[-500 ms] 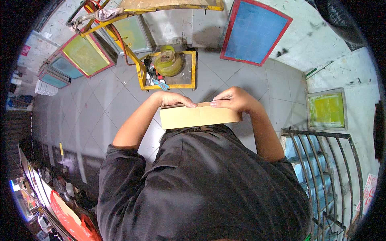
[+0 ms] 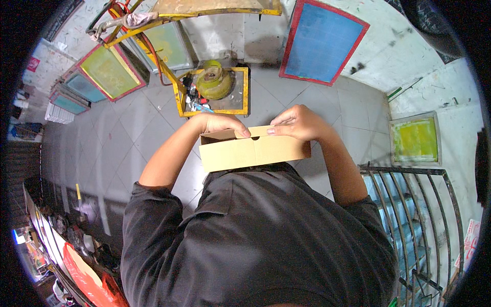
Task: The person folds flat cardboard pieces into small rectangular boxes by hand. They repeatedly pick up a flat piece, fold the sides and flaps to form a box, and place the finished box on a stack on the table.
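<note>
A long, narrow tan cardboard box [image 2: 230, 155] is held level against my waist. Its near wall has a small round notch in the upper edge, and a gap shows along the top toward the left end. My left hand [image 2: 220, 125] lies over the far side at the left, its thumb pressing on the top flap by the notch. At the right, my right hand [image 2: 303, 124] pinches the flap's edge between thumb and fingers. The other fingertips of my left hand are hidden behind the box.
Beyond my hands, a yellow-framed cart [image 2: 238, 111] carries a green gas cylinder [image 2: 214, 84]. Framed screens, including a blue one with red edges [image 2: 325, 41], lean on the walls. A metal railing [image 2: 404, 170] stands at right; a table with red plastic [image 2: 84, 276] is lower left.
The box has tilted and its top gap has opened wider, so the notch and the inside of the left end now show. My right hand has risen slightly with the flap.
</note>
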{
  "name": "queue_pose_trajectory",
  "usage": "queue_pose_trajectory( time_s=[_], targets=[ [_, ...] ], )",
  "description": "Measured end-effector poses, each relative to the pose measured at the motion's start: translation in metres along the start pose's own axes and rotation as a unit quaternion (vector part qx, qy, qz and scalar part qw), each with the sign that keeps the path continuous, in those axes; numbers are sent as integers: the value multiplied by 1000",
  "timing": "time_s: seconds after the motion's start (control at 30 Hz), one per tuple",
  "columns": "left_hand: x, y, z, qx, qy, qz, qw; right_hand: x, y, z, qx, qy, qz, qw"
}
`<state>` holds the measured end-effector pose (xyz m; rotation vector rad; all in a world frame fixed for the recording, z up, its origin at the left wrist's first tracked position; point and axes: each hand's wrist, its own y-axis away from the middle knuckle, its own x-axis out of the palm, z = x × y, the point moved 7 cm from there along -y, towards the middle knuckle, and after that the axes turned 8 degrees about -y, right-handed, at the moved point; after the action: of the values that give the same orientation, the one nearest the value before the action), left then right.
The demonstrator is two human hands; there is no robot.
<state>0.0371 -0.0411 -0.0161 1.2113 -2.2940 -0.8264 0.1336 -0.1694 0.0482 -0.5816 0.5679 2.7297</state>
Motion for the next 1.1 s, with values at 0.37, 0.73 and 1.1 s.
queue_pose_trajectory(
  time_s=[0.37,0.73,1.1],
  targets=[
    [7,18,-5,45,-88,-52,994,8,8,3,-45,-42,-29,998],
    [4,17,-2,59,-97,-52,992,13,6,0,-37,-64,-30,997],
    [-2,20,6,29,-76,-77,994,15,3,3,-26,-64,-56,996]
  ],
)
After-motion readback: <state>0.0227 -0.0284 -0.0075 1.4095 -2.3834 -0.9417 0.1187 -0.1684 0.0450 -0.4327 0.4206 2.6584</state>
